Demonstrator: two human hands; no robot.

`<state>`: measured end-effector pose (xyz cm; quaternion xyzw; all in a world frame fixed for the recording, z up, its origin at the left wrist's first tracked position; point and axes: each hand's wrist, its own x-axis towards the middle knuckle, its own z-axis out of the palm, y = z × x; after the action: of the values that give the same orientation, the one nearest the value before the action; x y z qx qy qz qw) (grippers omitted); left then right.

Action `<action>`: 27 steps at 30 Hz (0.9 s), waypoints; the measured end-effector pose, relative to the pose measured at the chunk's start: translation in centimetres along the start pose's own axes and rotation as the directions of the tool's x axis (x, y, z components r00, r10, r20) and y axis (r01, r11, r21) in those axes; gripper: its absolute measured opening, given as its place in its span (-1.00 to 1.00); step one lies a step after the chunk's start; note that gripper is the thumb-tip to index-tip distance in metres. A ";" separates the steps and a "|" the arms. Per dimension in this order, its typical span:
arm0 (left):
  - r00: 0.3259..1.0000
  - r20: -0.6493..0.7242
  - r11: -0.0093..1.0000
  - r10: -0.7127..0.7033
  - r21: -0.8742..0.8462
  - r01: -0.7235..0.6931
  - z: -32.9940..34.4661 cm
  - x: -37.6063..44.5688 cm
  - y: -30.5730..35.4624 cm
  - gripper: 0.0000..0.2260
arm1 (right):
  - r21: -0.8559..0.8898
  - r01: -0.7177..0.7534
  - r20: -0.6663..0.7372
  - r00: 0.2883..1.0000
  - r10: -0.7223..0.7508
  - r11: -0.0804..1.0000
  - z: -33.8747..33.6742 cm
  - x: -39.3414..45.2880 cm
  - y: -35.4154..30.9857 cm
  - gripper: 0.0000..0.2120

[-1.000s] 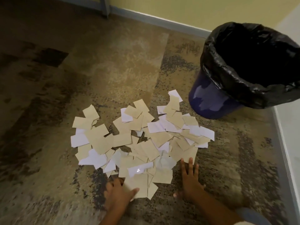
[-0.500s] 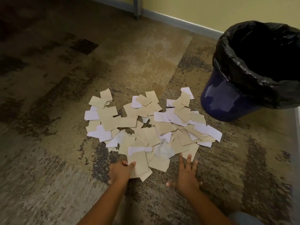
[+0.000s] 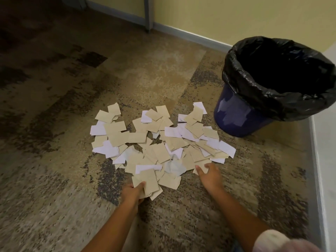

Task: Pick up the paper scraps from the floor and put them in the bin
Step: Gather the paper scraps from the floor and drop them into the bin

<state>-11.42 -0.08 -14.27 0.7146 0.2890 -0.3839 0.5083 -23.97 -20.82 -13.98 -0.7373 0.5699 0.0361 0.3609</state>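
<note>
Left hand (image 3: 133, 191) pinches several paper scraps (image 3: 160, 140) at the pile's near edge; right hand (image 3: 209, 172) curls onto another; gather a full stack, then lift toward the bin (image 3: 241, 113)

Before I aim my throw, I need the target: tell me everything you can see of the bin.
The bin is a round, dark blue, glossy tub, seemingly plastic, standing upright on the carpet near the wall corner. A crinkled black liner folds over its rim; the inside looks dark, contents unclear. It stands clear of the paper scraps.
</note>
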 end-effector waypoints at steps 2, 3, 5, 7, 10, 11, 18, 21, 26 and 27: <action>0.997 0.058 0.997 -0.041 -0.059 0.045 -0.4 -0.4 0.3 -0.80 | 0.173 -0.151 0.005 0.988 0.153 0.973 0.3 1.3 -1.0 -0.37; 0.996 0.077 0.997 -0.044 -0.067 0.049 -0.7 -0.6 0.6 -0.77 | 0.271 -0.237 0.018 0.970 0.241 0.933 0.4 2.0 -1.4 -0.30; 0.996 0.088 0.998 -0.019 -0.057 0.024 -1.4 -1.0 1.1 -0.78 | 0.457 -0.403 0.093 0.908 0.408 0.793 0.6 3.3 -2.2 -0.20; 0.997 0.078 1.000 -0.002 -0.029 0.004 -1.8 -1.4 1.5 -0.93 | 0.568 -0.502 0.210 0.855 0.475 0.652 0.7 4.0 -2.3 -0.23; 0.999 0.044 1.000 0.030 -0.005 -0.029 -2.5 -1.5 1.5 -0.78 | 0.513 -0.539 0.293 0.841 0.455 0.668 1.1 4.0 -1.3 -0.58; 0.999 0.037 1.000 0.029 0.009 -0.029 -2.6 -1.7 1.4 -0.80 | 0.499 -0.556 0.311 0.831 0.462 0.665 1.2 4.1 -0.9 -0.65; 0.998 0.049 0.999 0.032 0.007 -0.032 -3.0 -2.5 0.7 -0.88 | 0.479 -0.594 0.361 0.804 0.472 0.646 0.6 4.0 0.8 -0.71; 0.998 0.061 1.000 0.027 0.002 -0.027 -2.9 -2.6 0.0 -0.93 | 0.467 -0.626 0.407 0.779 0.477 0.625 0.3 2.8 2.1 -0.73; 0.996 0.088 1.000 0.019 0.020 -0.021 -2.1 -2.9 -0.6 -0.85 | 0.531 -0.568 0.454 0.817 0.355 0.629 0.1 1.0 2.1 -0.76; 0.996 0.091 1.000 0.019 0.016 -0.021 -1.9 -2.9 -0.6 -0.85 | 0.545 -0.558 0.451 0.824 0.342 0.625 0.0 0.9 1.7 -0.68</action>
<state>-12.99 1.88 -11.74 0.7036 0.2552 -0.4132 0.5187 -25.09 -21.72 -15.28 -0.3782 0.6502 0.0370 0.6579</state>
